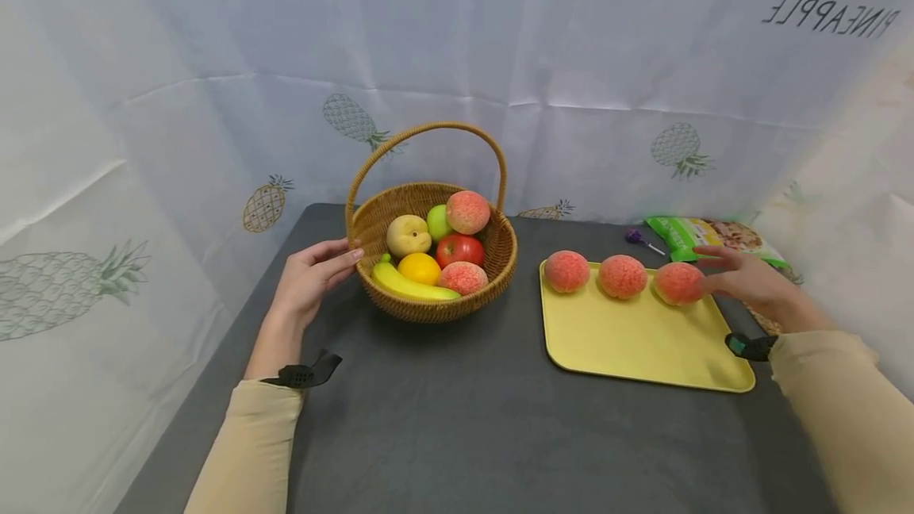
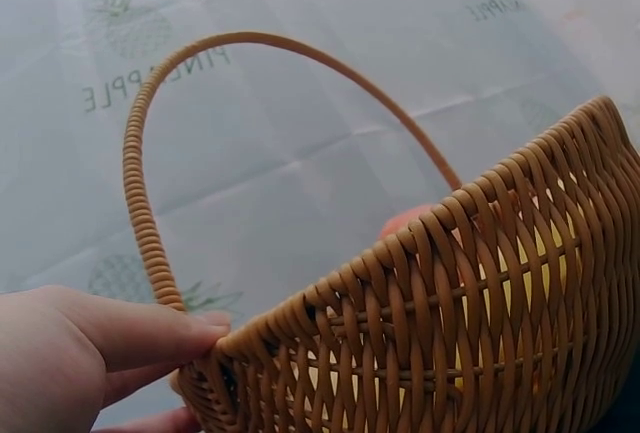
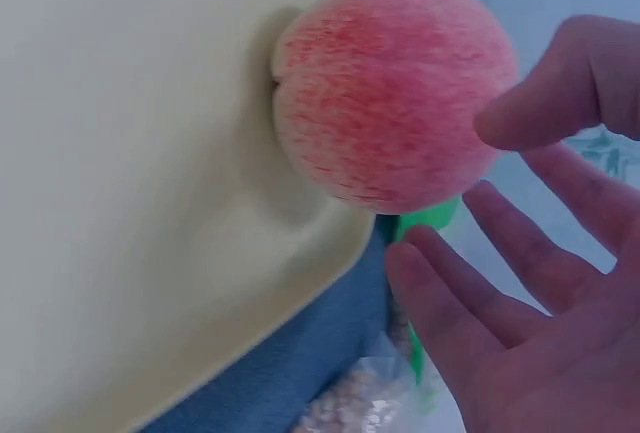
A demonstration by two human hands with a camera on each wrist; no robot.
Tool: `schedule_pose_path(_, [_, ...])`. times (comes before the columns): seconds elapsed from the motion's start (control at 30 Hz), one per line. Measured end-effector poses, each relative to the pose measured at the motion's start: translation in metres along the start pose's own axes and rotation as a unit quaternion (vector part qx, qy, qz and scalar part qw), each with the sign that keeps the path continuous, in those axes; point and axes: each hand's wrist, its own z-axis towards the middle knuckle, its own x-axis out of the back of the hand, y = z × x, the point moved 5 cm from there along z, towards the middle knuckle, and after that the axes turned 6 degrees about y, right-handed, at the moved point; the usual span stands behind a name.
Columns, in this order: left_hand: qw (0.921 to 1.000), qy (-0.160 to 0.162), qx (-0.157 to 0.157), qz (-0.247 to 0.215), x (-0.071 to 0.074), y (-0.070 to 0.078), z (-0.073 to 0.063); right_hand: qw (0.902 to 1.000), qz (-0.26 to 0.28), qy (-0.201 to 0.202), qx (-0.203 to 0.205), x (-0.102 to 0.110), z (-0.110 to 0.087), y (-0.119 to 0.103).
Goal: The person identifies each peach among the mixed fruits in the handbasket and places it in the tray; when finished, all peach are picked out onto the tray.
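At the left, my left hand (image 1: 314, 276) pinches the rim of a wicker basket (image 1: 435, 312) near the foot of its handle. In the left wrist view the thumb lies on the rim (image 2: 330, 288) with fingers lower on the outer side. The basket holds a yellow peach (image 1: 408, 235), an orange (image 1: 419, 268), a banana (image 1: 407, 282), a red apple (image 1: 460, 251), a green fruit (image 1: 438, 222) and two pink peaches. My right hand (image 1: 753, 280) is beside the rightmost peach (image 3: 390, 93) on a yellow tray (image 1: 635, 339), its fingers spread around the peach's side.
Two more pink peaches, one at the tray's back left corner (image 1: 567, 271) and one in the middle (image 1: 623, 276), stand in line. Behind the tray lie a purple lollipop (image 1: 634, 236) and a green snack bag (image 1: 714, 235). A pineapple-print cloth (image 1: 600, 62) hangs behind the dark table (image 1: 457, 411).
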Motion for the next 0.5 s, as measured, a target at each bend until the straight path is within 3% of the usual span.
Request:
schedule_pose_path(0.23, [0.9999, 0.005, -0.01, 0.01, 0.001, 0.006, -0.002, 0.9966, -0.063, 0.032, 0.043, 0.012, -0.002, -0.032])
schedule_pose_path(0.5, [0.9999, 0.005, 0.002, 0.014, 0.0, 0.004, -0.002, 0.9972, -0.057, 0.003, 0.048, -0.005, 0.009, -0.079])
